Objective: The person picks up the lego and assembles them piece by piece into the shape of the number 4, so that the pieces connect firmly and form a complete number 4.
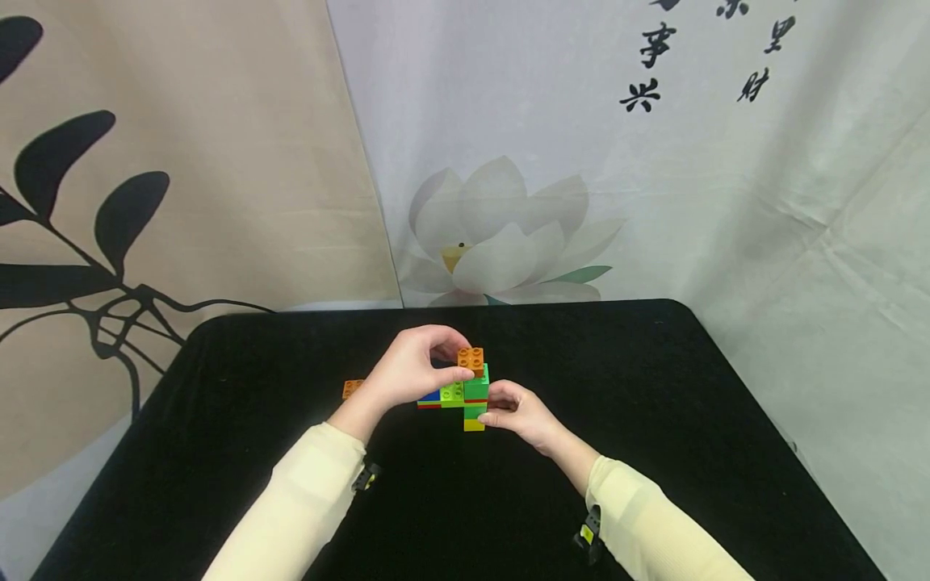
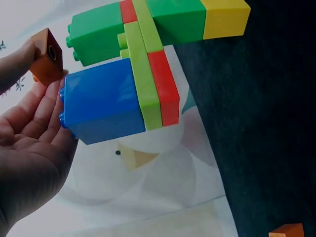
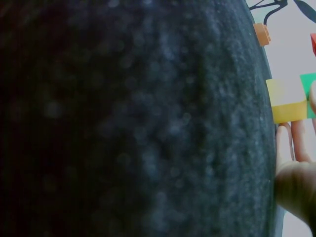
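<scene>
My left hand [image 1: 408,369] pinches an orange brick [image 1: 470,357] between thumb and fingers, just over the upper green brick [image 1: 476,389] of a built piece. In the left wrist view a gap shows between the orange brick [image 2: 48,57] and the green studs. The piece joins a blue brick [image 2: 103,101], lime plates [image 2: 143,74], red bricks [image 2: 164,89], green bricks and a yellow brick [image 2: 226,19] at its bottom end. My right hand [image 1: 526,420] grips the piece from the right, its thumb at the lower green brick just above the yellow one.
Another orange brick [image 1: 352,388] lies on the black-covered table [image 1: 581,347], left of the piece and partly behind my left wrist. A printed cloth [image 1: 291,161] hangs behind the table's back edge.
</scene>
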Available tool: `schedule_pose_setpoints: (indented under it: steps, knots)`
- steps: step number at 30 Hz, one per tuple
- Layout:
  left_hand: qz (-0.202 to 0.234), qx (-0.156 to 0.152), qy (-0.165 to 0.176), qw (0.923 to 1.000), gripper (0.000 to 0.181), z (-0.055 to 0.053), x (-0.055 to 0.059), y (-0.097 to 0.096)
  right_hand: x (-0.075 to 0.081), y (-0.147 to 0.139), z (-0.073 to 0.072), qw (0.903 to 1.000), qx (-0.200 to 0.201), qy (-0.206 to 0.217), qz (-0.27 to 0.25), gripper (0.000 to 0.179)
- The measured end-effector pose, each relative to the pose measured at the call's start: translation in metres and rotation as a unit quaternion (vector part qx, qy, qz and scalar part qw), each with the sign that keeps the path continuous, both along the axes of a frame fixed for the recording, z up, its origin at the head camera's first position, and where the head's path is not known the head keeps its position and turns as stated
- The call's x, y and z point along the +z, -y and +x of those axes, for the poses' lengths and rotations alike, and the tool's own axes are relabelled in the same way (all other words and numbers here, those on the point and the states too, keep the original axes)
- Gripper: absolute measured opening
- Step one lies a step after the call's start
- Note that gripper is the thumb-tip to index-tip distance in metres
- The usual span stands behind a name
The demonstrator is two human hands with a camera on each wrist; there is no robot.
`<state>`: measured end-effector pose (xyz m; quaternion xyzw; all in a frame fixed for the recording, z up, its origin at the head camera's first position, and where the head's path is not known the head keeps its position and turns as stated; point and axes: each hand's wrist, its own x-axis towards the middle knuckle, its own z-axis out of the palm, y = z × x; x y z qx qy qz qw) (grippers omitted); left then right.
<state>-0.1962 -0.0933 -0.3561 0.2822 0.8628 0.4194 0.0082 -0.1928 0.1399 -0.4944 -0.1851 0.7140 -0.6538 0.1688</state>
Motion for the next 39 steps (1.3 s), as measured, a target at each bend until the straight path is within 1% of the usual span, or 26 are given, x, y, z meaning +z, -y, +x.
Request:
schedule_pose_setpoints:
  steps: [7,14,24,29,36,39]
  knots:
    - [-0.025,0.004,-0.009,0.9996,0.027,-0.0029,-0.0041,-0.0043,0.0008,-0.0004,-0.0003,0.9999,-0.003,0.016,0.000,0.035]
    - [-0.041,0.012,-0.007,0.9990,0.028,-0.0030,-0.0054,-0.0065,-0.0019,-0.0005,-0.0012,1.0000,0.006,0.003,-0.007,0.034]
    - [-0.046,0.011,-0.009,0.9988,0.028,-0.0051,-0.0064,-0.0082,-0.0021,-0.0002,-0.0011,1.0000,0.001,0.004,-0.007,0.035]
    - [-0.051,0.015,-0.002,0.9986,0.028,-0.0056,-0.0057,-0.0090,-0.0024,0.0000,-0.0016,1.0000,-0.001,-0.001,0.000,0.035]
    - [-0.062,0.008,-0.014,0.9980,0.027,-0.0066,-0.0053,-0.0093,-0.0020,-0.0003,-0.0017,1.0000,0.002,0.006,-0.003,0.037]
    - [-0.065,0.011,-0.018,0.9977,0.027,-0.0075,-0.0058,-0.0093,-0.0008,-0.0008,-0.0014,0.9999,0.004,0.012,-0.008,0.038]
